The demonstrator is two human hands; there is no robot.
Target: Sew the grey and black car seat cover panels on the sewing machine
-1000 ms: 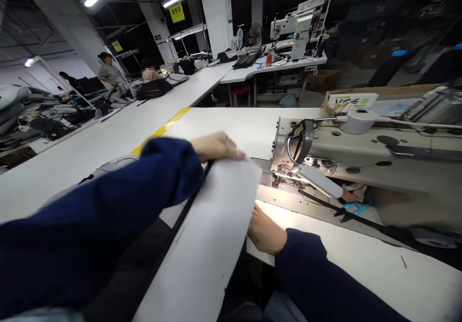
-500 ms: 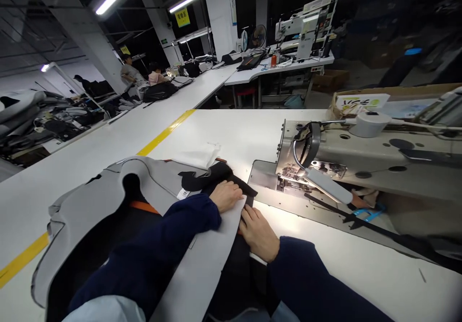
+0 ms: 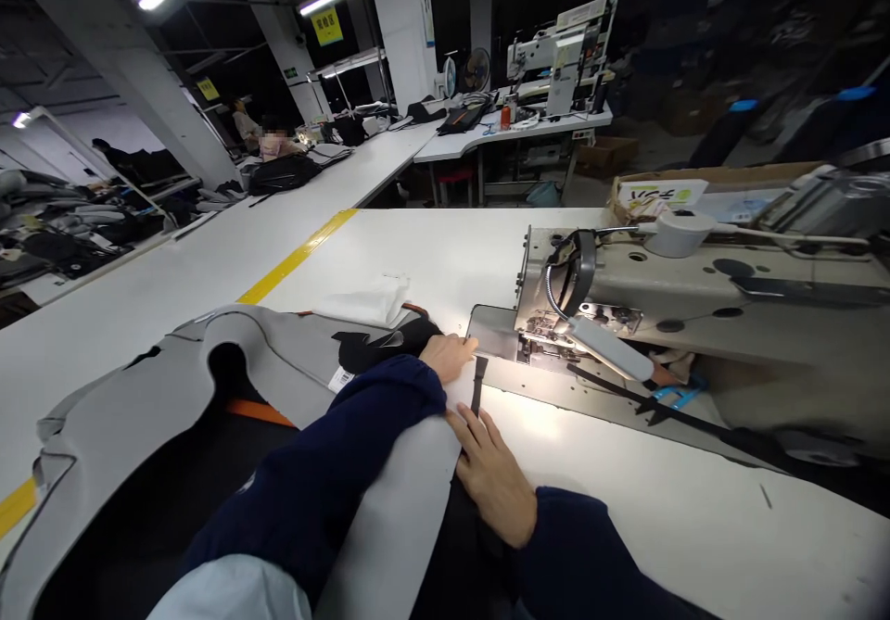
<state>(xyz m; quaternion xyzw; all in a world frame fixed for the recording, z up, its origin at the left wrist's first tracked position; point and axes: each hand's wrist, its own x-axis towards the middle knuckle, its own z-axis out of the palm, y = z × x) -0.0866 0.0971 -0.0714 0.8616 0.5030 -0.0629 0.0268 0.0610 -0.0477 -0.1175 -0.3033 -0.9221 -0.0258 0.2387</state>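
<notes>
A large grey, foam-like fabric piece with a black inner side and an orange strip lies spread over the white table. My left hand pinches the far end of its long grey panel, close to the sewing machine's metal plate. The thumb is hidden. Just nearer to me, my right hand lies with outstretched fingers on the panel's right edge. A narrow black strip sticks out between the hands. Black fabric hangs below the panel.
The sewing machine stands to the right, its lamp lit over the needle area. A black strap and blue clip lie by its base. White cloth lies beyond the fabric. Other people sit and stand far back left.
My left hand has moved forward and right, toward the machine plate, with the panel's end. My right hand has flattened along the edge. The view has swung slightly right.
</notes>
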